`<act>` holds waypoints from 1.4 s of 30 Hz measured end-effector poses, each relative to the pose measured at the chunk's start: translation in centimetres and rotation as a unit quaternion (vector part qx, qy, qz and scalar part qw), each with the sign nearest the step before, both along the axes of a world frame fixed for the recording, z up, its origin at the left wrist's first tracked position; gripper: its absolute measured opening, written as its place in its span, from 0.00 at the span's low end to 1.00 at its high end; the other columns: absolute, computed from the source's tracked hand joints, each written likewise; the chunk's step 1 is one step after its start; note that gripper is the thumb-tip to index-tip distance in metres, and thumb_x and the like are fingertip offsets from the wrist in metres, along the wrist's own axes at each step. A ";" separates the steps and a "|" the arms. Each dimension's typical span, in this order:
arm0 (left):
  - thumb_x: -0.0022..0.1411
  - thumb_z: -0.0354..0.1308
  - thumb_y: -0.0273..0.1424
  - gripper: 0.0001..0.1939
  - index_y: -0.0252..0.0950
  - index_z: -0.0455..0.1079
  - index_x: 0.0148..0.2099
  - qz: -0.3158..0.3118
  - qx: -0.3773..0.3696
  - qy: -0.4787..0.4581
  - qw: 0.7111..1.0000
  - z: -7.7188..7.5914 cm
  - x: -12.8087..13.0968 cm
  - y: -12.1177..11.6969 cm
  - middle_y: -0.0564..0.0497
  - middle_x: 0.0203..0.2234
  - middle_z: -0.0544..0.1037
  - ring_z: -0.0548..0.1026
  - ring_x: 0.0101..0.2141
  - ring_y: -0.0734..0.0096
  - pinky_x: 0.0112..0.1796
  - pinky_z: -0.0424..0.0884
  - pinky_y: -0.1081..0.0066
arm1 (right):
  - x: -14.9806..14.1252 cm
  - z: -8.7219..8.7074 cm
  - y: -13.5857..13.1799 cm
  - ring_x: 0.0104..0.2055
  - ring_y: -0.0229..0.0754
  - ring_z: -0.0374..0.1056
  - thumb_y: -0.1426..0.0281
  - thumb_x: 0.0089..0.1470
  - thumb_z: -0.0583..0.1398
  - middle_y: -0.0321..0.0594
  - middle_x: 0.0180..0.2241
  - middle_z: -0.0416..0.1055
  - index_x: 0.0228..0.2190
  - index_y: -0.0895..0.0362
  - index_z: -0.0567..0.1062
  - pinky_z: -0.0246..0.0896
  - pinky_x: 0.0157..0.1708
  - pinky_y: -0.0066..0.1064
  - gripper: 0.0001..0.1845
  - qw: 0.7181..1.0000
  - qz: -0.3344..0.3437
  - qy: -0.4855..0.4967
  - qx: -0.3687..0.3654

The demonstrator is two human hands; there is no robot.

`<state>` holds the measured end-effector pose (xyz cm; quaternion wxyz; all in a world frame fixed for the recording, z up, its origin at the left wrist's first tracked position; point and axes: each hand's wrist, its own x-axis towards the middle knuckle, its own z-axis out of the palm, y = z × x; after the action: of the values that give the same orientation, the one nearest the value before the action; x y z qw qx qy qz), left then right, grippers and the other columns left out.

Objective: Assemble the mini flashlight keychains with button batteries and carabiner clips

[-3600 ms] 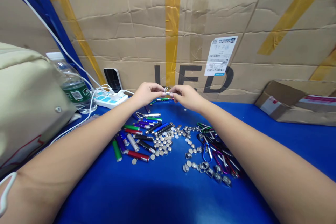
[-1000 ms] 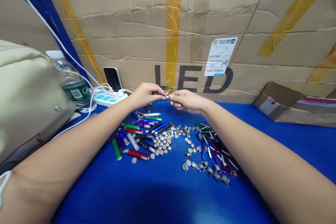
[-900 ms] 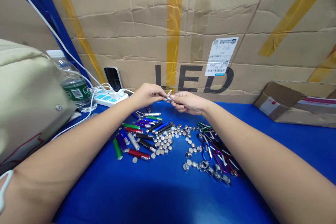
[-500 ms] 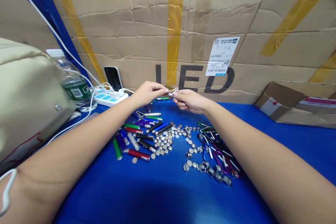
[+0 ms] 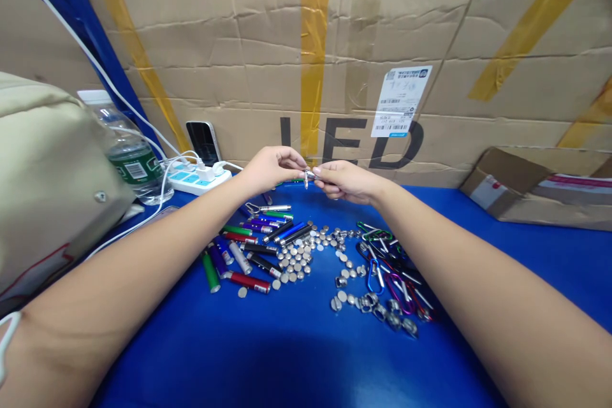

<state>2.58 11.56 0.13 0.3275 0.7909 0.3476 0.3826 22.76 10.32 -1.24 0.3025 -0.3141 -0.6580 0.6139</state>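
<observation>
My left hand (image 5: pixel 275 167) pinches a small silver carabiner clip (image 5: pixel 306 180) that dangles below its fingertips. Across from it, my right hand (image 5: pixel 347 180) is closed around a slim silver penlight (image 5: pixel 312 174), mostly hidden by the fingers. The two parts meet end to end between my hands, above the back of the blue table. Below my left forearm lie several coloured penlight barrels (image 5: pixel 251 282), and beside them a spread of button cells (image 5: pixel 297 261). Coloured carabiner clips (image 5: pixel 375 274) and silver metal caps (image 5: pixel 394 320) lie by my right forearm.
A large taped cardboard box (image 5: pixel 258 51) forms the back wall. At left are a beige bag (image 5: pixel 52 159), a water bottle (image 5: pixel 136 162), a white power strip (image 5: pixel 191 182) with cables and a phone (image 5: pixel 203 142). An open small carton (image 5: pixel 511 194) stands at right.
The silver clip, which pointed up and right over my right fingertips, now hangs down between the hands. My left fingers have shifted around it; my right hand stays nearly in place.
</observation>
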 end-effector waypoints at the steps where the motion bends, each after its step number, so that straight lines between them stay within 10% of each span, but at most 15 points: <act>1: 0.46 0.68 0.33 0.14 0.31 0.72 0.34 -0.008 0.028 0.016 0.999 0.1 -0.1 -0.1 0.48 0.29 0.80 0.78 0.32 0.70 0.37 0.74 0.68 | 0.0 0.0 0.0 0.16 0.25 0.42 0.67 0.60 0.55 0.29 0.19 0.56 0.26 0.60 0.65 0.37 0.15 0.20 0.13 1.000 0.005 0.009 -0.013; 11: 0.57 0.60 0.31 0.04 0.41 0.76 0.35 -0.082 0.365 0.177 0.910 0.5 -0.5 -1.0 0.55 0.33 0.81 0.78 0.35 0.74 0.42 0.68 0.74 | 1.1 0.1 -0.2 0.14 0.22 0.40 0.68 0.62 0.51 0.28 0.20 0.54 0.29 0.60 0.64 0.33 0.11 0.15 0.10 0.988 0.075 0.000 -0.136; 28: 0.53 0.62 0.32 0.12 0.36 0.77 0.41 -0.056 0.161 0.096 0.981 0.2 -0.2 -0.9 0.48 0.34 0.81 0.78 0.36 0.67 0.39 0.72 0.70 | -0.7 0.7 -0.8 0.13 0.25 0.37 0.74 0.61 0.47 0.26 0.17 0.49 0.28 0.56 0.59 0.32 0.12 0.16 0.09 0.992 0.050 -0.008 -0.119; 34: 0.51 0.64 0.33 0.13 0.33 0.77 0.39 -0.020 0.072 0.053 0.996 -0.4 -0.7 -0.2 0.46 0.33 0.81 0.78 0.35 0.67 0.39 0.73 0.69 | -1.4 0.1 -0.3 0.14 0.28 0.49 0.63 0.61 0.49 0.30 0.18 0.57 0.27 0.55 0.60 0.42 0.12 0.20 0.13 0.991 -0.093 -0.086 0.049; 42: 0.45 0.68 0.37 0.17 0.32 0.77 0.37 0.062 0.019 0.010 0.998 -0.3 -2.1 1.2 0.46 0.31 0.81 0.77 0.33 0.67 0.38 0.73 0.69 | 0.2 -0.3 0.7 0.23 0.34 0.61 0.68 0.52 0.59 0.33 0.21 0.66 0.29 0.57 0.69 0.53 0.23 0.26 0.05 0.872 -0.230 -0.209 0.379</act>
<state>0.46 12.71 -0.17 0.2846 0.7777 0.3915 0.4011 22.96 11.02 -1.49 0.3869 -0.4389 -0.7968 0.1507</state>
